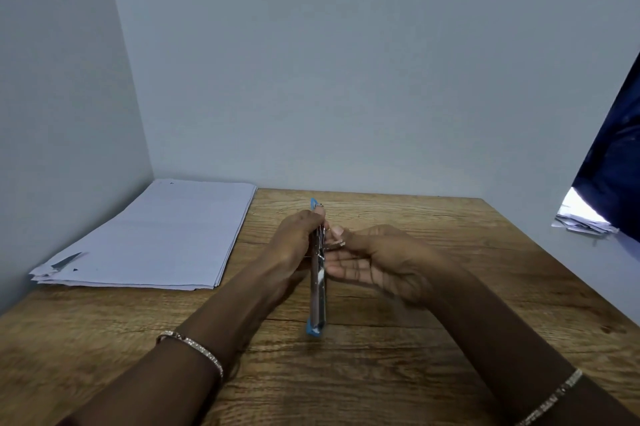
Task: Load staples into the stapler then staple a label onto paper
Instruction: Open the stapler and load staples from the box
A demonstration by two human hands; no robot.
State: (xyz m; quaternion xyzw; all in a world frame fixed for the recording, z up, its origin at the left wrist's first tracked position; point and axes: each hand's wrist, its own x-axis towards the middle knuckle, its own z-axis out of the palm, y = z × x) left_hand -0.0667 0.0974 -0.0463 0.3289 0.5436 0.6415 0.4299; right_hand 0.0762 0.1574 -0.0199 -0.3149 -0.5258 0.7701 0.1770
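Observation:
A metal stapler (318, 290) with blue plastic ends is held above the middle of the wooden table (381, 373), its long axis pointing away from me. My left hand (294, 252) grips its far half from the left side. My right hand (374, 259) is at the stapler's right side, thumb and forefinger pinched at the metal channel; something small may be between them, too blurred to name. A stack of white paper (156, 235) lies flat at the back left of the table. No label is visible.
Grey walls close the table at the back and left. A dark blue cloth (613, 155) hangs at the right over some loose papers (581, 221) beyond the table's right edge. Both wrists wear thin bracelets.

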